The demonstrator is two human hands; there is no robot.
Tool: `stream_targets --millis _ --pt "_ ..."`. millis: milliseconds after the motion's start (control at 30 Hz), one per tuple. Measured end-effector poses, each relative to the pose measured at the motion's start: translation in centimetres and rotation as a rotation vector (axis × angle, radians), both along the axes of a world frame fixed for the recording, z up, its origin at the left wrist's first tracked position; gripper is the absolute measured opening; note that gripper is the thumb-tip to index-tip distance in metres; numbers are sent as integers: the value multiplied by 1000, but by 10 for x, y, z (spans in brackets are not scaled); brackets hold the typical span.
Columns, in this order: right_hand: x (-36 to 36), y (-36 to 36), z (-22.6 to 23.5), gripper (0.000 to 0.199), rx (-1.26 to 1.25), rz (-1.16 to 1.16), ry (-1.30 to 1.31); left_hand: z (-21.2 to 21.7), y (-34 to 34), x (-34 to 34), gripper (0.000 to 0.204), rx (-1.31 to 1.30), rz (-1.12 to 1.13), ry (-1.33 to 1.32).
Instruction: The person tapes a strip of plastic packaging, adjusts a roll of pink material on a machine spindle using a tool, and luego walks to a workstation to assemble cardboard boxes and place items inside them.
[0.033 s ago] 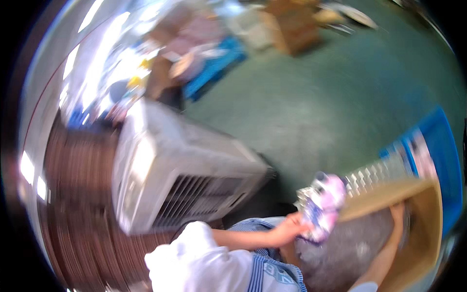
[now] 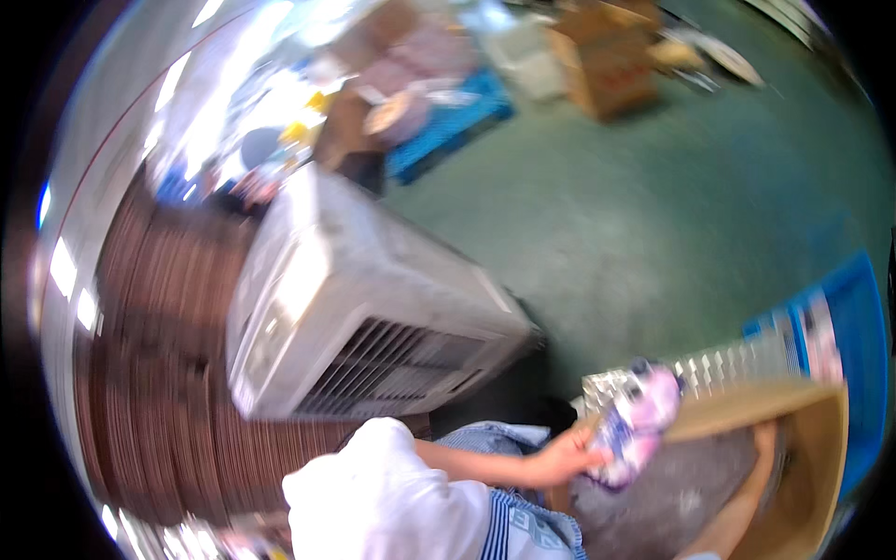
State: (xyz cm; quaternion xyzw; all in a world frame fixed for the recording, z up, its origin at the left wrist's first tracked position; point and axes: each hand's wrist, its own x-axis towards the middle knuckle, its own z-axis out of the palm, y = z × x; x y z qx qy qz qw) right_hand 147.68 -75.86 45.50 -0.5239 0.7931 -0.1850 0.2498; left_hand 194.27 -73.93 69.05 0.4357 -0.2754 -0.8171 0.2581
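Observation:
My left hand (image 2: 569,455) is closed round the lower end of a pink, white and purple patterned item (image 2: 644,406) with dark bits at its top; blur hides its exact kind. I hold it over the left side of an open cardboard box (image 2: 826,425). Inside the box lies a greyish, shiny, plastic-looking layer (image 2: 653,504). My right hand (image 2: 765,443) reaches into the box near its far right wall, the forearm crossing above the grey layer. Its fingers are too blurred and covered to read.
A large white air cooler (image 2: 392,280) with a dark grille stands left of me, beside stacked brown cardboard sheets (image 2: 159,373). A blue crate (image 2: 863,355) and a row of clear plastic pieces (image 2: 737,362) border the box. Farther off are a blue pallet (image 2: 453,126) and a carton (image 2: 607,70).
The view has turned a little, so the cooler, pallet and crate sit farther right or lower in the picture. My left hand keeps the patterned item; my right hand stays inside the box.

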Motion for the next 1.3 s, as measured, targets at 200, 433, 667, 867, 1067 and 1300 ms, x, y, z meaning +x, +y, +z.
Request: stream_targets --millis 200,433,667,867,1067,1300 --pt "50 -42 -14 49 126 50 148 -5 29 -14 32 -873 -14 -414" --pt "60 -29 -8 47 157 63 192 -7 25 -28 31 -1023 -135 -390" --pt "80 -12 5 44 145 70 196 -2 25 -22 28 -1020 -184 -391" --pt "104 25 6 42 146 56 184 -16 26 -24 28 -1052 -191 -409" --pt "110 45 23 40 141 52 148 -11 27 -23 28 -1044 -189 -336" --pt "155 81 103 33 316 147 39 -27 23 -10 33 -921 -107 -336"
